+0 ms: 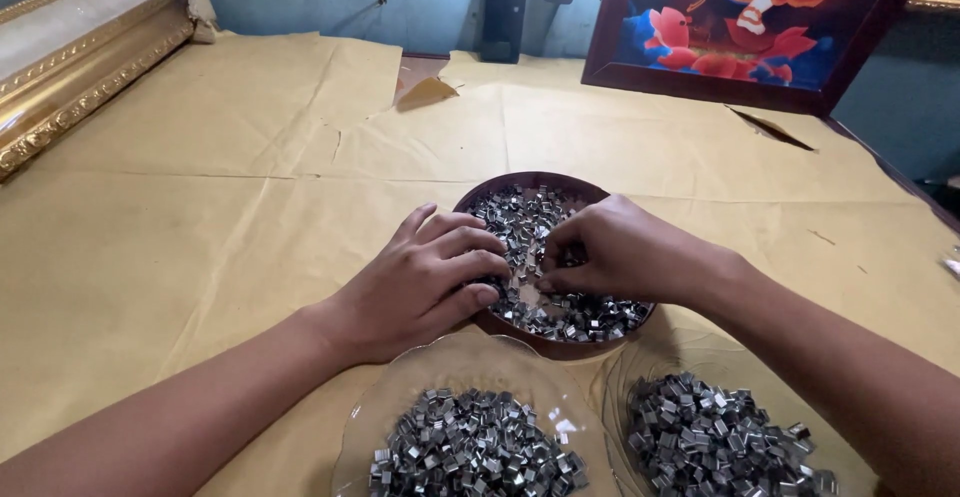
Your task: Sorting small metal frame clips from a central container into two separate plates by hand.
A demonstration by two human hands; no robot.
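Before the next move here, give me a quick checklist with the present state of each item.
1. Both hands in view: left hand, right hand: ok.
2. Both hands over the brown bowl of small metal clips: ok.
3. Clip pinched in right fingertips: cannot tell.
4. Two glass plates with clip piles close by: ok.
5. Bowl resting flat on paper-covered table: ok.

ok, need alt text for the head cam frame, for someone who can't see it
Two bare hands, left hand and right hand, reach into a round brown bowl of small silver metal clips on a paper-covered table. Nearer the camera sit two clear glass plates heaped with the same clips; framed pictures lean at the table's far edge.
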